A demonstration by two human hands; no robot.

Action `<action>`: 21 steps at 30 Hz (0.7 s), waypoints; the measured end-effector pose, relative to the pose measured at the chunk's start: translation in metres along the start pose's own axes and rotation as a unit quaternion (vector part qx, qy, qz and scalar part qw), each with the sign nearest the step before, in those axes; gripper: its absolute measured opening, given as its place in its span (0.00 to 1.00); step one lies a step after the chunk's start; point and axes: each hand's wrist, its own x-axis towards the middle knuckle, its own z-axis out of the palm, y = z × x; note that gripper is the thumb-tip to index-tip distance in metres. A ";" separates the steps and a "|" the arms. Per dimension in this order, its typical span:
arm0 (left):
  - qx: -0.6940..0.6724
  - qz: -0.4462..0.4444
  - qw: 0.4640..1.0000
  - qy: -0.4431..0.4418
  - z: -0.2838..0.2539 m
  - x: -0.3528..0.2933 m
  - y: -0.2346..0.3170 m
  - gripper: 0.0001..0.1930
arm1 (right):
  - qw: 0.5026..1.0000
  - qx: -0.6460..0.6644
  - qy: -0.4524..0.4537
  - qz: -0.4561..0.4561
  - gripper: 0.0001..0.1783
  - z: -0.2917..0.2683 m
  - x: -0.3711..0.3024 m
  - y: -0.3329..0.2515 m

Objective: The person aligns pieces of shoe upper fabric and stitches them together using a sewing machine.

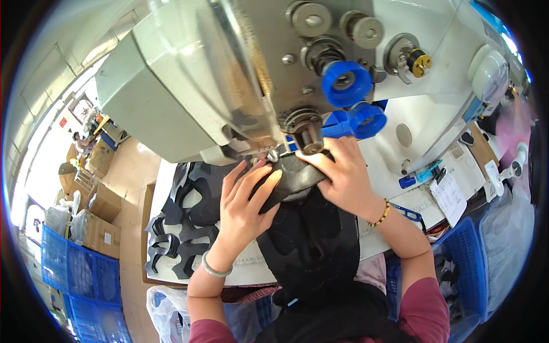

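Sewing machine (171,86), pale body, fills the top of the view. White surface (374,237) below it; dark fabric (309,243) covers its near middle, and cut black pieces (194,228) lie overlapping at left. Left hand (243,203) and right hand (349,177) flank the worked black piece (298,178), which sits under the machine head. Left: fingers spread over its left side, thumb nearer the body. Right: thumb along its far right edge, fingers reaching past the head's lower parts. Cannot tell whether either grip pinches or just presses (underside hidden). Visible long axis runs roughly crosswise, hand to hand; piece lies right of the left fingertips, left of the right palm. Small metal foot (273,155) stands just beyond the piece's far left edge; left fingertips are nearer it.
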 end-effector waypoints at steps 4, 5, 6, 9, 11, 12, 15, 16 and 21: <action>-0.017 0.014 1.000 0.002 0.002 0.004 0.001 0.26 | 0.998 0.065 -0.022 0.014 0.28 0.003 -0.001 0.013; -0.016 0.019 1.000 0.009 0.004 0.002 0.001 0.26 | 0.997 0.077 -0.015 0.010 0.28 0.004 -0.002 0.014; -0.015 0.026 0.999 0.014 0.005 0.000 0.001 0.26 | 0.996 0.088 -0.009 0.009 0.28 0.004 -0.004 0.015; -0.018 0.035 0.999 0.017 0.006 -0.001 0.001 0.26 | 0.996 0.093 0.003 -0.006 0.28 0.005 -0.006 0.019; -0.021 0.037 0.999 0.015 0.006 -0.002 0.001 0.27 | 0.995 0.095 0.013 -0.004 0.27 0.007 -0.007 0.019; -0.014 0.030 0.999 0.021 0.007 -0.003 0.001 0.27 | 0.995 0.100 0.000 0.004 0.29 0.008 -0.006 0.019; 0.001 0.003 1.000 0.018 0.002 -0.007 0.007 0.28 | 0.993 0.109 -0.027 0.019 0.32 0.008 -0.006 0.018; 0.008 -0.016 1.000 0.006 0.002 -0.007 0.008 0.27 | 0.992 0.114 -0.039 0.029 0.33 0.008 -0.007 0.017; -0.018 0.004 0.999 0.032 0.007 -0.002 -0.001 0.28 | 0.994 0.088 -0.040 0.052 0.34 0.006 -0.007 0.015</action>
